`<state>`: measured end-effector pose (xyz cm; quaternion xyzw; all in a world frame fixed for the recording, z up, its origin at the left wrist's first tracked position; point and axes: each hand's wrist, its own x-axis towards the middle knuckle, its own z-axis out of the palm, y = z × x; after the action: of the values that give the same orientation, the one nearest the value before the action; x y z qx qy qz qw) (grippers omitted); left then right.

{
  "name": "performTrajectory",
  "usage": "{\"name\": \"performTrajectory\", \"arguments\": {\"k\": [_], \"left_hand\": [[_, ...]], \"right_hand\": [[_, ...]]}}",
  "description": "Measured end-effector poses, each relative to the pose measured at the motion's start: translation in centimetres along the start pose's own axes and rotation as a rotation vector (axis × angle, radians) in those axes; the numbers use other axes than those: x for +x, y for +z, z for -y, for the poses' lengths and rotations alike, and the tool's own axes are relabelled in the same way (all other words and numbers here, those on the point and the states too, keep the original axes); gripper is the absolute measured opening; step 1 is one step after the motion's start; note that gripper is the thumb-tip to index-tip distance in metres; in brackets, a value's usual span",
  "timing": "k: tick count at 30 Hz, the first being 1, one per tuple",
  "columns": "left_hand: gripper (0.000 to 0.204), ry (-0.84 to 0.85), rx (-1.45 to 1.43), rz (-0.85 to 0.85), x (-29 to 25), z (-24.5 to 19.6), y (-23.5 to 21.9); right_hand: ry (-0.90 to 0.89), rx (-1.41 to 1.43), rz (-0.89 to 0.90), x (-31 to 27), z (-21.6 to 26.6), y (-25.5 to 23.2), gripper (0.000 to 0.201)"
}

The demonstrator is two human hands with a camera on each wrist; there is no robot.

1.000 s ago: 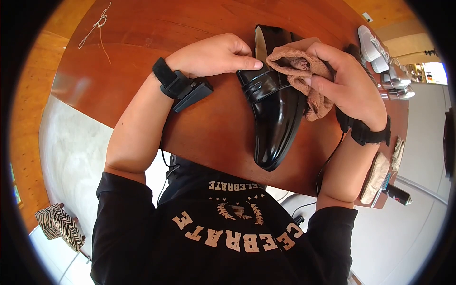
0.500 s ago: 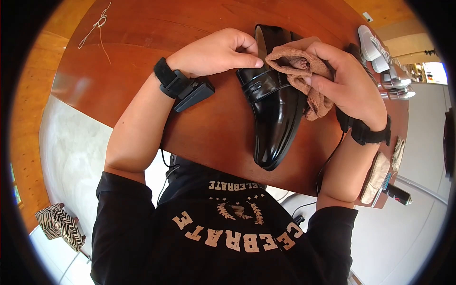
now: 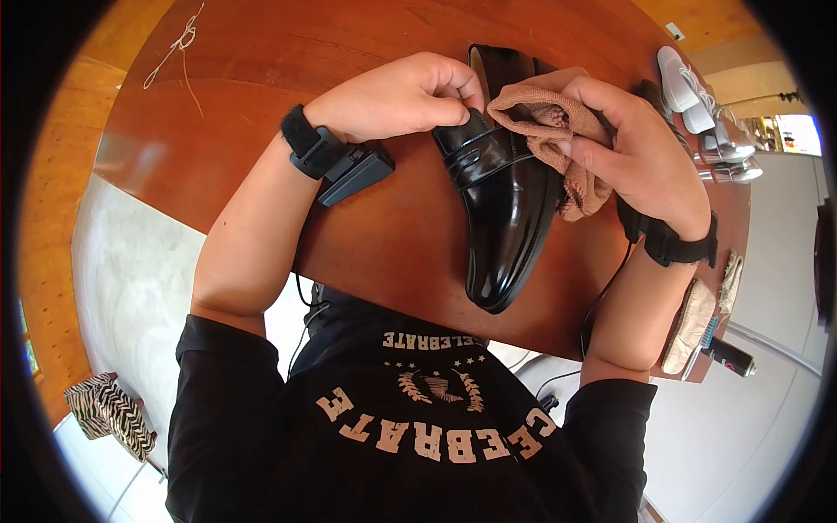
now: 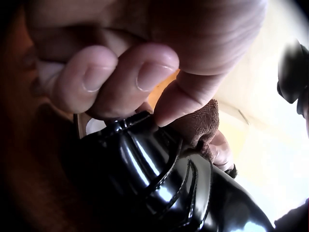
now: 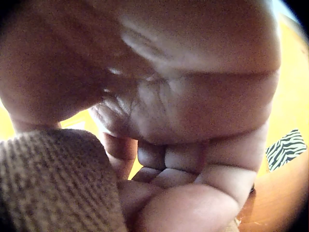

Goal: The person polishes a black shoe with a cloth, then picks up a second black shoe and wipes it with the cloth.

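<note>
A glossy black loafer (image 3: pixel 506 218) lies on the wooden table, toe toward the person. At its opening, the left hand (image 3: pixel 414 96) pinches the top edge of the tongue between thumb and curled fingers. The left wrist view shows the thumb (image 4: pixel 181 99) right at that edge, above the shiny strap (image 4: pixel 159 179). On the shoe's other side, the right hand (image 3: pixel 649 152) grips a bunched brown cloth (image 3: pixel 545 122) with dark stains, held against the upper. Close up in the right wrist view, the ribbed cloth (image 5: pixel 53 183) lies beside the bent fingers (image 5: pixel 188 208).
Light-coloured shoes (image 3: pixel 684 87) and shiny silver ones (image 3: pixel 732 152) stand along the table's right side. Nearer the person are a beige cloth item (image 3: pixel 689 327) and a black can (image 3: pixel 732 357). A knotted string (image 3: pixel 179 48) lies at the far left of the wooden table (image 3: pixel 227 148).
The left hand has shifted slightly right and its thumb has drawn back onto the tongue's edge, fingers curling in. The right hand, cloth and loafer look nearly unchanged.
</note>
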<state>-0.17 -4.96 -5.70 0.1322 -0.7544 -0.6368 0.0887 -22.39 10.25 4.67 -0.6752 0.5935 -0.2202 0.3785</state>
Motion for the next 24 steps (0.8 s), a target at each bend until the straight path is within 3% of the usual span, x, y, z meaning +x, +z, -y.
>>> {"name": "performTrajectory", "arguments": {"k": [2,8,11,17,24], "left_hand": [[0.018,-0.070,-0.067,0.029,-0.4,-1.2,-0.2],[0.024,-0.072,-0.135,-0.013,-0.5,-1.7,-0.2],[0.024,-0.061,-0.165,0.000,-0.4,-1.3,-0.3],[0.024,-0.074,-0.152,-0.014,-0.5,-1.5,-0.2],[0.018,-0.106,-0.122,0.008,-0.6,-1.9,-0.1]], "right_hand": [[-0.012,0.002,-0.024,-0.1,-0.2,0.2,0.028],[0.016,-0.008,0.007,0.0,0.2,-0.1,0.028],[-0.063,-0.031,-0.016,0.1,-0.3,0.1,0.027],[0.025,0.029,0.006,0.1,0.0,0.1,0.029],[-0.141,0.022,-0.040,0.5,-1.5,0.6,0.034]]}}
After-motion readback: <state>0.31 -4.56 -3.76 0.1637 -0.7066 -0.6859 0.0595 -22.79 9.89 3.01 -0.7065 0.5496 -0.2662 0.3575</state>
